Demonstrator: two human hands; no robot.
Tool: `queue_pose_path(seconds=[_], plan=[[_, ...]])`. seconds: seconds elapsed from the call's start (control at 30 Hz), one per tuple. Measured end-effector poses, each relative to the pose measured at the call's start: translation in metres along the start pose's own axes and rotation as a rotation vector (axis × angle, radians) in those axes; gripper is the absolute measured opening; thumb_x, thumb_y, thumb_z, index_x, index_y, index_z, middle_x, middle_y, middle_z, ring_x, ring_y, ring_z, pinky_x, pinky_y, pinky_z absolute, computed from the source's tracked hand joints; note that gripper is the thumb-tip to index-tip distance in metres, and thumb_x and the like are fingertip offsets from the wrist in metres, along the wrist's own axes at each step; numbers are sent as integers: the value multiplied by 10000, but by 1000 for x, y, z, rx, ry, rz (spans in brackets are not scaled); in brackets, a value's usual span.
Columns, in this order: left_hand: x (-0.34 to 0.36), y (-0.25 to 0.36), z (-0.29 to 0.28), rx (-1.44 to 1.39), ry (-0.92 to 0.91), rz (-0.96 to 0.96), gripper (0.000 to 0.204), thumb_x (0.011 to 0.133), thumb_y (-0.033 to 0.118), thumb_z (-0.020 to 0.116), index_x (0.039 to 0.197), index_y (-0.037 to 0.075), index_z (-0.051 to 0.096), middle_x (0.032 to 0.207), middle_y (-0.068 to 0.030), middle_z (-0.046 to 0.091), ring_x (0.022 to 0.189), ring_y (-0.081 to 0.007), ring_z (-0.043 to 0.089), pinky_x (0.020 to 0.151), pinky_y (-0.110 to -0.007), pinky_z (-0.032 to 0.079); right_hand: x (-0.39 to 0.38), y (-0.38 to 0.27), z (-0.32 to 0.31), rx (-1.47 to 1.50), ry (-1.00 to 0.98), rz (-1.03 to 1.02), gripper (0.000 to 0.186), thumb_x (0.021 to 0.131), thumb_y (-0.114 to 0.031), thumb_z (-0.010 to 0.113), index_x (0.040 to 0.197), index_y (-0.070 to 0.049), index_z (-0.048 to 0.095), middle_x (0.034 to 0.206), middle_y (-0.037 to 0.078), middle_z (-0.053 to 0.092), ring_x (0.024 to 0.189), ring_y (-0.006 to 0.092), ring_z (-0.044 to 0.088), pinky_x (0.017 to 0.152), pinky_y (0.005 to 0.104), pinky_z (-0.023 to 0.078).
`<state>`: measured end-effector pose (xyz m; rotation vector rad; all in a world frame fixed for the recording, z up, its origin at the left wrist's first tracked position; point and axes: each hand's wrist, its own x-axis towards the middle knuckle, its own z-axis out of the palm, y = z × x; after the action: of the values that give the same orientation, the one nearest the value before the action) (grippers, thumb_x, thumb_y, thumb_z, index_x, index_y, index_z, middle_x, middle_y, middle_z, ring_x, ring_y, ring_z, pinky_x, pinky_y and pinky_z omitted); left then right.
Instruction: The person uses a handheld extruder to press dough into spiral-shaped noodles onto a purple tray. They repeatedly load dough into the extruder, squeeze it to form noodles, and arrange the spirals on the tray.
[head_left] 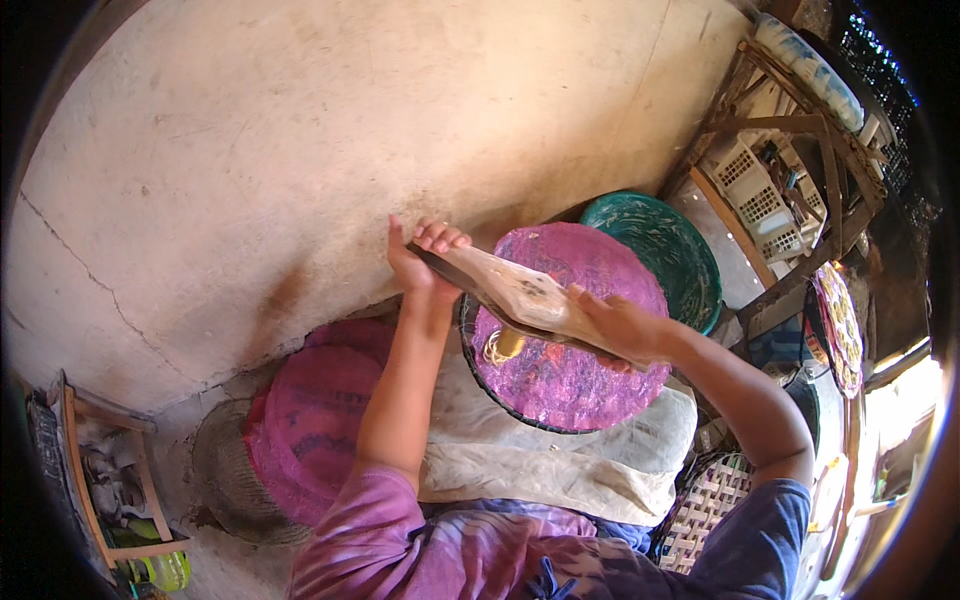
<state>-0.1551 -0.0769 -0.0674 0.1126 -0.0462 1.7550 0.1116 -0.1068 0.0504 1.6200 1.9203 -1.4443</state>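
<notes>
Both my hands hold a flat wooden board (530, 300) up in front of me, tilted down to the right. A pale, shiny sheet seems to cover its upper face. My left hand (428, 258) grips the upper left end, fingers over the edge and thumb raised. My right hand (625, 328) clasps the lower right end. Beneath the board lies a round tray (590, 395) covered in purple sheeting, with a dark rim. On it sit a small yellow roundish piece (510, 343) and a loop of pale cord (492, 350), partly under the board. A beige cloth (560, 470) spreads over my lap.
A green basin (700, 270) stands behind the tray, near the plain wall (300, 130). More purple round covers (310, 420) lie at the left. A woven basket (705, 505) is by my right elbow. Wooden racks (150, 480) stand at the left, with a cluttered frame (770, 125) far right.
</notes>
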Motion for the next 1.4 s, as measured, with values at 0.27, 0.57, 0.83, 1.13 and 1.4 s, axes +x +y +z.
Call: queue_pose_path(seconds=[0.27, 0.57, 0.83, 1.13, 1.4], plan=[[-5, 5, 32, 66, -13, 18, 490, 956, 571, 401, 625, 210, 387, 507, 77, 335, 470, -109, 356, 591, -315, 372, -3, -2, 12, 39, 145, -94, 791, 982, -666, 275, 756, -18, 667, 500, 66, 501, 433, 179, 533, 429, 363, 432], [-2, -39, 29, 100, -27, -107, 560, 929, 683, 393, 687, 180, 430, 580, 26, 412, 571, -143, 453, 641, -303, 409, -10, 38, 4, 130, 234, -113, 748, 995, -639, 297, 795, -12, 653, 539, 53, 508, 443, 161, 525, 417, 331, 418], [-57, -35, 1, 1705, -189, -344, 887, 943, 754, 220, 1470, 62, 394, 1315, -147, 583, 1158, -222, 574, 1039, -393, 379, -8, 70, 10, 262, 217, -238, 705, 1020, -602, 284, 810, -33, 645, 564, 47, 517, 483, 140, 532, 442, 309, 422], [-60, -44, -35, 1767, -103, -763, 958, 916, 793, 194, 1492, 45, 357, 1347, -154, 566, 1216, -212, 547, 1067, -371, 370, 4, 88, 17, 194, 328, -341, 672, 1033, -549, 330, 932, 12, 684, 633, 95, 565, 573, 173, 531, 555, 363, 444], [-53, -35, -59, 1897, -195, -763, 803, 968, 664, 246, 1411, 30, 465, 1191, -167, 664, 1169, -256, 566, 1052, -385, 366, 16, 95, 19, 289, 376, -338, 670, 1040, -565, 306, 980, -19, 689, 632, 4, 516, 542, 78, 459, 481, 293, 385]])
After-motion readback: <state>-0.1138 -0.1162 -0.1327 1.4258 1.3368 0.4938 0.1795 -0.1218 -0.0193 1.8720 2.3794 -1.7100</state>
